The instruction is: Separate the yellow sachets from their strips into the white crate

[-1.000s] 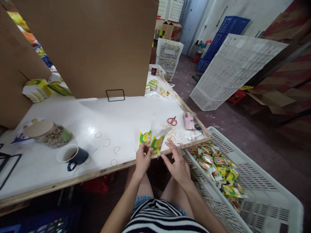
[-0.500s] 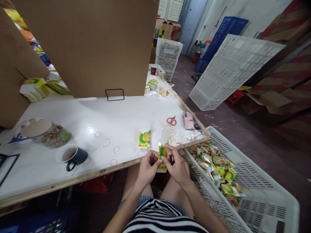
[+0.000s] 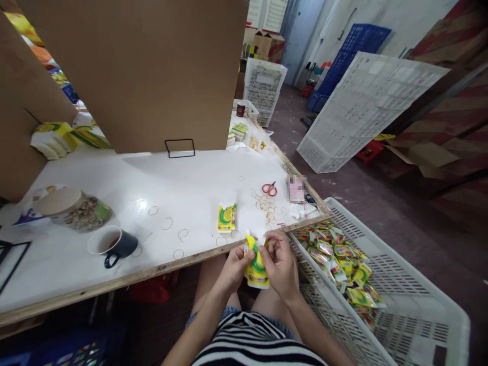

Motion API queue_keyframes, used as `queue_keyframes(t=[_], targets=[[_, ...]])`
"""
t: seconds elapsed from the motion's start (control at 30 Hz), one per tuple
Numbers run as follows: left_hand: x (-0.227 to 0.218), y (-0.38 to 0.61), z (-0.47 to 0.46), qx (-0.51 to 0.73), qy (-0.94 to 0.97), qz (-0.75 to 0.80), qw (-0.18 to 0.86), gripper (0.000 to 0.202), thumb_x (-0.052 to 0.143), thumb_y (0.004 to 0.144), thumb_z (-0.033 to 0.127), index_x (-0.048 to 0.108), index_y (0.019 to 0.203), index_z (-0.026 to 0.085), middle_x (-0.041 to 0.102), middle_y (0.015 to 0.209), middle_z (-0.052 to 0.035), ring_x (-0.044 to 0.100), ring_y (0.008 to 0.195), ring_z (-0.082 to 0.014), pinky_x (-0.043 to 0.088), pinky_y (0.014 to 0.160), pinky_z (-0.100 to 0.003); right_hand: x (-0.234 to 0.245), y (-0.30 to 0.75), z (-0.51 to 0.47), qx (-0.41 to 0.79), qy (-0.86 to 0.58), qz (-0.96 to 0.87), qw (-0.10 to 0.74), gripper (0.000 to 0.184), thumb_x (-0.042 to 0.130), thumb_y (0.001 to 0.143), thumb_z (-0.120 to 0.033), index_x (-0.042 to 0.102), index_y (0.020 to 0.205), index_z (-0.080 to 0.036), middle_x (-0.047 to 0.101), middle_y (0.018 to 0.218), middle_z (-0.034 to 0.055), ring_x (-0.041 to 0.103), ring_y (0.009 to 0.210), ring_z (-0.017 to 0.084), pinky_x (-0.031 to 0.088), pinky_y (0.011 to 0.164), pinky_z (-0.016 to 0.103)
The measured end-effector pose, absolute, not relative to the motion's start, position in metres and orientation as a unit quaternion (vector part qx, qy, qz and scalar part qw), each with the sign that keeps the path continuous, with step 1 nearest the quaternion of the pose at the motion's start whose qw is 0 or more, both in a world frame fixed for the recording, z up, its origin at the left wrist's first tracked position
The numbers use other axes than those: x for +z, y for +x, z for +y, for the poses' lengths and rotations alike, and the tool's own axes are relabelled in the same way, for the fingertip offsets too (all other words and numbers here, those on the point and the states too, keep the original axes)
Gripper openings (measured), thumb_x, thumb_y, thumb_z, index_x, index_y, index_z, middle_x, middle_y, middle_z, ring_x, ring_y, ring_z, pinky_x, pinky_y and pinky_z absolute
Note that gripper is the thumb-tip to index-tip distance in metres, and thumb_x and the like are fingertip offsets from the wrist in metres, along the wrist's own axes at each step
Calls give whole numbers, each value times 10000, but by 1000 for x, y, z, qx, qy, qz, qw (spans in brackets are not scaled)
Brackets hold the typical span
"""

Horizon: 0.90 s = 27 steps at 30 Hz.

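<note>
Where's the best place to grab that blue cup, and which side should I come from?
By its handle, probably, coming from the near table edge. The handle sticks out from the cup toward that edge, making an easy loop to hold. The cup is open on top with dark liquid inside, so grabbing from above might spill it.

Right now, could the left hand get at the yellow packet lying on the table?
Probably yes: the lying packet is just ahead of the left hand, with nothing tall between. That hand is pinching a second packet along with the right hand, so it may need to let go first.
</note>
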<state>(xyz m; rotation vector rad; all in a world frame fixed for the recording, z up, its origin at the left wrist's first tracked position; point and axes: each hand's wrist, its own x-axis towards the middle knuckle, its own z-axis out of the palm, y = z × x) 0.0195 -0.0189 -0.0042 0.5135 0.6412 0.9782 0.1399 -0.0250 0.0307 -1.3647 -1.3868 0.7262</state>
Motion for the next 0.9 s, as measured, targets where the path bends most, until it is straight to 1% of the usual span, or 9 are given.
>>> queue_keyframes(t=[0.07,0.1,0.23,0.33,0.43,0.53,0.67,0.77,0.9], targets=[[-8,21,-16,493,219,354,764,420,806,612,471,683,826,131,699,693,-32,618,603,-143,482,649,-255,27,143,-26,287,-595,-557,504,390,613,829,-310,515,1188,-195,555,825,12,528,690,144,480,655,272],[-10,21,-15,503,217,372,749,421,806,608,475,678,817,133,698,685,-27,614,595,-139,486,643,-253,25,144,-26,304,-601,-553,491,381,611,831,-332,541,1175,-184,577,827,24,547,709,155,490,668,280],[-12,20,-13,502,284,402,711,440,753,662,503,644,874,132,707,761,-44,639,664,-166,506,676,-275,15,149,-27,380,-604,-543,442,263,571,843,-411,643,883,-162,668,812,66,623,762,201,517,692,303],[-10,21,-16,510,362,444,642,410,714,733,405,547,1025,170,701,896,-58,661,789,-186,515,739,-288,10,152,-26,362,-621,-524,457,253,578,833,-416,622,834,-166,680,809,69,632,747,200,521,679,306],[-5,21,-20,515,396,448,614,515,669,784,303,370,1196,227,682,973,-55,667,846,-186,520,772,-303,10,155,-24,369,-608,-510,484,247,589,842,-380,573,981,-177,677,897,76,645,789,195,535,707,316],[4,16,-21,496,414,408,645,578,627,823,301,292,1289,235,668,1026,-80,664,892,-199,519,798,-322,13,160,-23,416,-551,-521,502,359,591,856,-343,482,1169,-205,656,1045,100,657,872,197,549,763,336],[15,5,-17,477,423,351,686,663,633,827,349,288,1380,230,652,1097,-114,638,999,-235,498,869,-351,19,168,-21,474,-495,-544,485,399,604,857,-333,476,1218,-222,658,1045,97,661,926,210,556,796,347],[20,-3,-15,459,421,320,714,678,651,819,334,300,1389,223,655,1094,-115,640,996,-235,488,876,-348,21,175,-21,511,-473,-551,460,407,596,868,-339,463,1236,-225,664,1002,81,658,934,210,550,803,346],[21,-6,-16,429,420,295,743,535,692,786,300,446,1252,210,670,986,-78,651,893,-205,489,801,-303,24,184,-22,526,-475,-571,413,328,573,883,-364,494,1166,-217,660,888,43,654,848,191,542,743,310]])
